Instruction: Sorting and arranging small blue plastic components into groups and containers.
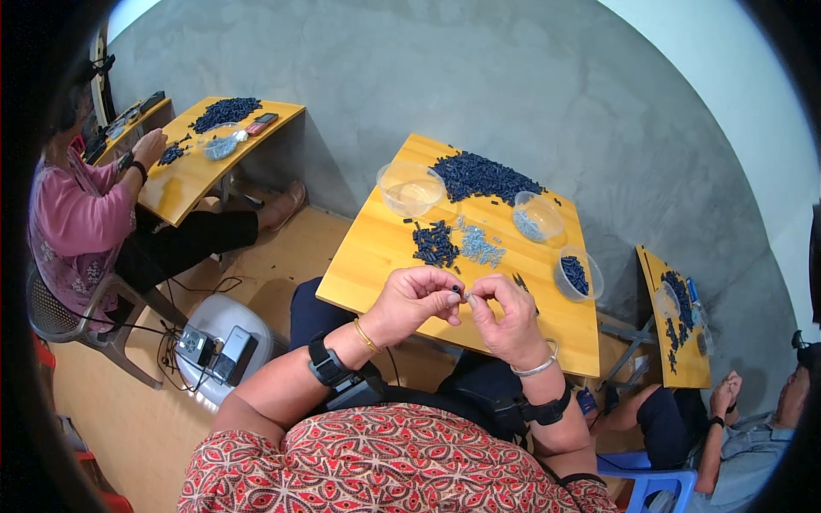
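My left hand [409, 309] pinches a small dark blue tube-shaped piece [457, 290], its round end showing, above the near edge of the yellow wooden table. Close against it, my right hand [511, 318] has thumb and forefinger pressed together; what they hold is too small to make out. Just beyond my hands lie a small pile of dark blue pieces [436, 245] and, beside it on the right, a scatter of light blue pieces [481, 246]. A dark, slim pointed tool [520, 282] lies partly hidden behind my right hand.
A large dark blue heap [487, 178] covers the table's far side. Clear plastic tubs stand around it: one at left [410, 190], one with light blue pieces [539, 215], one with dark blue pieces [579, 274]. Other people sit at tables left and right. A grey stool [205, 329] holds devices and cables.
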Demonstrator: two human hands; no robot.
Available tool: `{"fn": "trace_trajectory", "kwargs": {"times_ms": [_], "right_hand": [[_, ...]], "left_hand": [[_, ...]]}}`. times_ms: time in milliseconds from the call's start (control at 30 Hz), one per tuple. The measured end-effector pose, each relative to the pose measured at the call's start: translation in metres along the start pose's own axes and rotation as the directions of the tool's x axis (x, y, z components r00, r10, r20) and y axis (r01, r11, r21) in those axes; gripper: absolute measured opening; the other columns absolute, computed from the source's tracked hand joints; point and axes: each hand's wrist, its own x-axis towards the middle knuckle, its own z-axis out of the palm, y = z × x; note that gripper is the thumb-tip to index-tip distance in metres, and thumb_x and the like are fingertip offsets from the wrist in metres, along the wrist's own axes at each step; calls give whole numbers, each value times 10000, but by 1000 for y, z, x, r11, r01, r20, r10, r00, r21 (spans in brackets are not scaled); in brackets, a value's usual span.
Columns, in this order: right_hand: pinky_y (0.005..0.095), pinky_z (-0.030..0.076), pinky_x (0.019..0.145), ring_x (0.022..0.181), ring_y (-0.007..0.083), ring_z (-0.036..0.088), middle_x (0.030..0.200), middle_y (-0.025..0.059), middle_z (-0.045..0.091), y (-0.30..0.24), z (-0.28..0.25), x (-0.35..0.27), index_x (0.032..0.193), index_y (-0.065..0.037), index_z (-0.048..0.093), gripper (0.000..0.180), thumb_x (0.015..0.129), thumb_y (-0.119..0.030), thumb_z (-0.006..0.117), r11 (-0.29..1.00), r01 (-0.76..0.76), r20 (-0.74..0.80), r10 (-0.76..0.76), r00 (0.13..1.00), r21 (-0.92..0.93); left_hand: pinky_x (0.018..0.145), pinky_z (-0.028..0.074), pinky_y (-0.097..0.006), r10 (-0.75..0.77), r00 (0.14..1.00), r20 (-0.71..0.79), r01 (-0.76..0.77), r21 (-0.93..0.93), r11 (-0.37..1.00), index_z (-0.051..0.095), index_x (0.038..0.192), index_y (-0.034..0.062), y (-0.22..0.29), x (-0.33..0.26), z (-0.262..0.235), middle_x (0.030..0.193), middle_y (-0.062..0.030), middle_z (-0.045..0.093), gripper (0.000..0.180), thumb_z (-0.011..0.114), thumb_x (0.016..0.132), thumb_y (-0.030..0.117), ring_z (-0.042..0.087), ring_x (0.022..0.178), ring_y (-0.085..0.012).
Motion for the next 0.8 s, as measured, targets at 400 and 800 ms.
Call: {"fn": "trace_trajectory", "kwargs": {"times_ms": [400, 800], "right_hand": [[359, 426, 607, 696, 301, 513, 739, 136, 487, -4, -9, 6, 800, 0, 468, 152, 695, 51, 565, 951, 205, 156, -172, 973, -231], [365, 423, 643, 730, 302, 489, 744, 148, 471, -8, -14, 3, 767, 3, 451, 134, 674, 48, 535, 910, 277, 342, -166, 925, -309]], "left_hand": [[598, 495, -205, 54, 998, -34, -45, 225, 973, 595, 889, -35, -3, -2, 2, 768, -48, 617, 115, 608, 782, 4, 590, 658, -88], [664, 502, -215, 62, 998, -8, -55, 355, 933, 598, 857, -32, -8, -5, 2, 842, -64, 582, 106, 597, 759, -72, 592, 743, -110]]}}
